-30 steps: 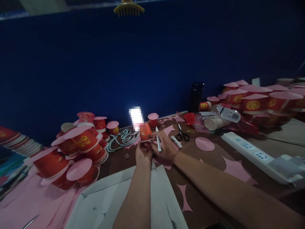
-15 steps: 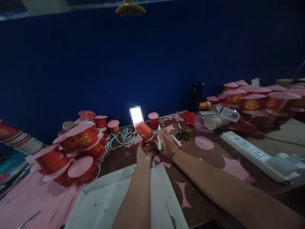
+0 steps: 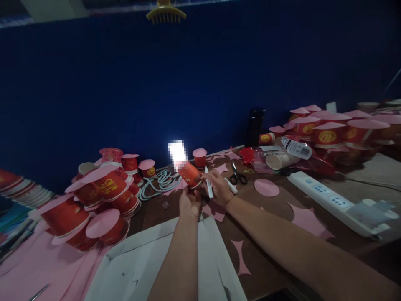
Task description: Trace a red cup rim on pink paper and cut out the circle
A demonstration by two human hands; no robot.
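My left hand (image 3: 190,203) is closed around the lower side of a red paper cup (image 3: 189,174), which is held tilted above the table. A bright pixelated patch covers the cup's far end. In my right hand (image 3: 218,188) is a slim white pen-like stick (image 3: 209,186), tilted, its upper end near the cup's rim. The right fingertips are close to the cup; whether they touch it I cannot tell. Beside the right hand lies another white tube (image 3: 231,186). Just behind, a red cup topped with a pink paper disc (image 3: 199,153) stands on the table.
Disc-topped red cups (image 3: 109,184) are stacked at left, with more cups (image 3: 327,133) at right. Black scissors (image 3: 238,176), a pink disc (image 3: 266,187), paper scraps (image 3: 310,219), a power strip (image 3: 322,192), a coiled cable (image 3: 156,184) and a white board (image 3: 125,267) lie around.
The white stick has tilted a little, its top leaning left towards the cup. The whole view has shifted slightly; both hands keep their holds.
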